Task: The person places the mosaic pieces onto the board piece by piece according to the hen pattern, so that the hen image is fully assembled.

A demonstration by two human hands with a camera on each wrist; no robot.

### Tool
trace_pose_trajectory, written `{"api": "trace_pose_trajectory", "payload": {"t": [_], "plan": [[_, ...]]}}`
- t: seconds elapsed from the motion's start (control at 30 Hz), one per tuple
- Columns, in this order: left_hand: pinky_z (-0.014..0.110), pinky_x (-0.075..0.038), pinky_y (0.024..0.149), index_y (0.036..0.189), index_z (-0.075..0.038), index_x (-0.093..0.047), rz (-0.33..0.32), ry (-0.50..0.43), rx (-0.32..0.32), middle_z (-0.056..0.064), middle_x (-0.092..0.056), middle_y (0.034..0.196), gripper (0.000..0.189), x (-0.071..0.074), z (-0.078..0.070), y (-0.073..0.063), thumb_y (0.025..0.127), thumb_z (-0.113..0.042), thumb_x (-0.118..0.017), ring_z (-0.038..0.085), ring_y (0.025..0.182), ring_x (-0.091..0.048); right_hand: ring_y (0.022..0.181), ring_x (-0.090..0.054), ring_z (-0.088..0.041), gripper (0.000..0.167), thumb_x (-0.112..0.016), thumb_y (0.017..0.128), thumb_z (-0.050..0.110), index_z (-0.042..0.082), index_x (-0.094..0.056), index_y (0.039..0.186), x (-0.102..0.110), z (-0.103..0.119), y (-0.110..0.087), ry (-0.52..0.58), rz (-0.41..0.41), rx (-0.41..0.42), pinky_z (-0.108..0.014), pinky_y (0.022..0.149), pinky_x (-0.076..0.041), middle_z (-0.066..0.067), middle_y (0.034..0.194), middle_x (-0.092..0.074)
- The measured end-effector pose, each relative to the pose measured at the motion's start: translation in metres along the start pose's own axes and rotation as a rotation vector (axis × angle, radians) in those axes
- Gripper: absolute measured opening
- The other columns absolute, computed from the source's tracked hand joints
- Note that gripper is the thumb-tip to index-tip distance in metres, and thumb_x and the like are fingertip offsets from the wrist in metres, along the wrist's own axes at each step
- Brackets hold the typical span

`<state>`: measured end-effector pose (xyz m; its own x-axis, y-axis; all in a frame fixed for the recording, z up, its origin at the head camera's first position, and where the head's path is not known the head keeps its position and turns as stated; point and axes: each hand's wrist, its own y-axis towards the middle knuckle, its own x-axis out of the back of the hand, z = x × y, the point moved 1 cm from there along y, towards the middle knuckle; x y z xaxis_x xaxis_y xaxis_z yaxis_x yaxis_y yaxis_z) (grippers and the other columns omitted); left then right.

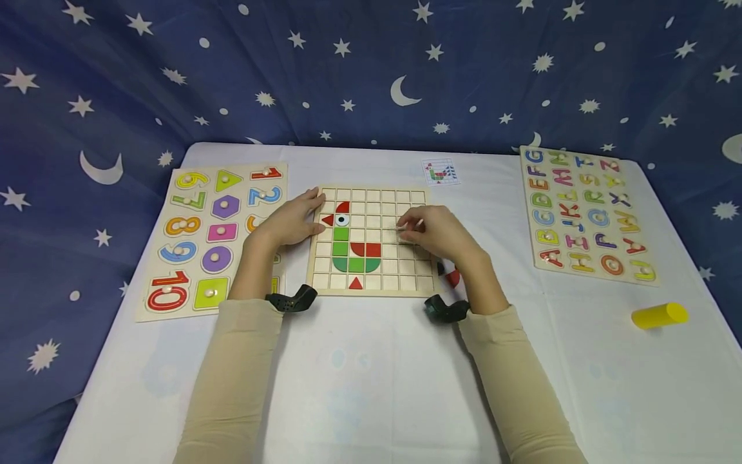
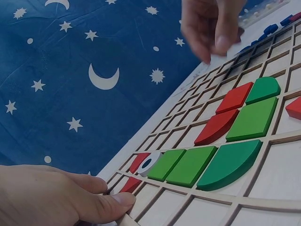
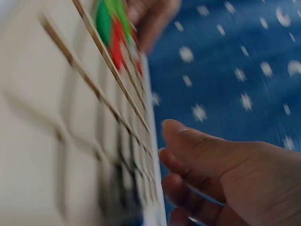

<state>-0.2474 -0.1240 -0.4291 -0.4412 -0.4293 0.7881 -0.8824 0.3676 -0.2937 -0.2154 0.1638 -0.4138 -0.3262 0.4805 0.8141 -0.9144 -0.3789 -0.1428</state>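
A wooden grid board (image 1: 394,283) lies flat between both hands. Set in its left half are green squares (image 1: 341,249), dark green rounded pieces (image 2: 230,165), red pieces (image 1: 373,249) and a white eye tile (image 1: 342,220). A red triangle (image 1: 355,283) sits in the bottom row. My left hand (image 1: 290,219) rests at the board's upper left edge, its fingers extended and the thumb on the frame. Over the right half hovers my right hand (image 1: 435,229), fingers loosely bent; the right wrist view shows no piece between thumb (image 3: 188,139) and fingers.
Red and black pieces (image 1: 453,278) lie beside the board, partly under the right wrist; blue pieces (image 2: 270,29) show there too. A picture card (image 1: 441,172) lies behind. Number (image 1: 197,309) and letter puzzles (image 1: 591,274) flank the board. A yellow cylinder (image 1: 657,316) is at right.
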Motion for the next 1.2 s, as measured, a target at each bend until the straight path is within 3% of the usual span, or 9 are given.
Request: {"api": "trace_pose_trajectory", "payload": {"t": [0.13, 0.27, 0.5, 0.77, 1.07, 1.2], "plan": [[0.046, -0.014, 0.121, 0.151, -0.011, -0.025, 0.004, -0.003, 0.005, 0.004, -0.01, 0.161, 0.07, 0.0, 0.0, -0.001, 0.092, -0.021, -0.061, 0.025, 0.149, -0.007, 0.08, -0.055, -0.022, 0.034, -0.073, 0.083, 0.021, 0.011, -0.066, 0.115, 0.022, -0.024, -0.011, -0.017, 0.03, -0.099, -0.033, 0.067, -0.048, -0.008, 0.096, -0.062], [0.047, -0.014, 0.12, 0.151, -0.012, -0.025, 0.004, -0.012, 0.009, 0.004, -0.01, 0.161, 0.07, -0.002, 0.001, -0.002, 0.092, -0.021, -0.061, 0.025, 0.149, -0.007, 0.09, -0.052, -0.026, 0.048, -0.078, 0.079, 0.025, 0.011, -0.06, 0.122, 0.033, -0.041, -0.021, -0.057, 0.139, -0.167, -0.037, 0.078, -0.048, -0.014, 0.107, -0.058], [0.045, -0.014, 0.121, 0.151, -0.01, -0.026, -0.003, -0.033, -0.02, 0.004, -0.01, 0.161, 0.069, -0.009, -0.001, 0.002, 0.092, -0.02, -0.061, 0.024, 0.149, -0.007, 0.097, -0.052, -0.026, 0.04, -0.08, 0.076, 0.025, 0.013, -0.062, 0.11, 0.034, -0.049, -0.045, -0.086, 0.228, -0.169, -0.04, 0.086, -0.048, -0.013, 0.109, -0.056], [0.046, -0.014, 0.121, 0.151, -0.011, -0.025, 0.001, -0.007, -0.013, 0.005, -0.01, 0.161, 0.069, -0.006, 0.0, 0.001, 0.092, -0.021, -0.06, 0.025, 0.149, -0.007, 0.084, -0.05, -0.02, 0.031, -0.082, 0.073, 0.021, 0.018, -0.069, 0.101, 0.022, -0.046, -0.081, -0.16, 0.199, -0.114, -0.03, 0.071, -0.044, -0.006, 0.092, -0.053], [0.047, -0.014, 0.12, 0.151, -0.011, -0.025, 0.004, -0.001, 0.004, 0.004, -0.009, 0.161, 0.069, -0.002, 0.004, 0.001, 0.092, -0.021, -0.06, 0.025, 0.149, -0.007, 0.083, -0.052, -0.019, 0.029, -0.081, 0.075, 0.024, 0.016, -0.069, 0.1, 0.01, -0.045, -0.085, -0.221, 0.12, -0.081, -0.03, 0.073, -0.047, -0.003, 0.092, -0.057], [0.047, -0.014, 0.12, 0.151, -0.011, -0.025, 0.001, 0.001, -0.017, 0.005, -0.01, 0.161, 0.069, -0.001, 0.002, 0.001, 0.092, -0.021, -0.06, 0.026, 0.149, -0.007, 0.084, -0.053, -0.019, 0.028, -0.081, 0.075, 0.024, 0.014, -0.068, 0.097, 0.008, -0.044, -0.085, -0.229, 0.098, -0.083, -0.031, 0.075, -0.048, -0.003, 0.091, -0.058]]}}
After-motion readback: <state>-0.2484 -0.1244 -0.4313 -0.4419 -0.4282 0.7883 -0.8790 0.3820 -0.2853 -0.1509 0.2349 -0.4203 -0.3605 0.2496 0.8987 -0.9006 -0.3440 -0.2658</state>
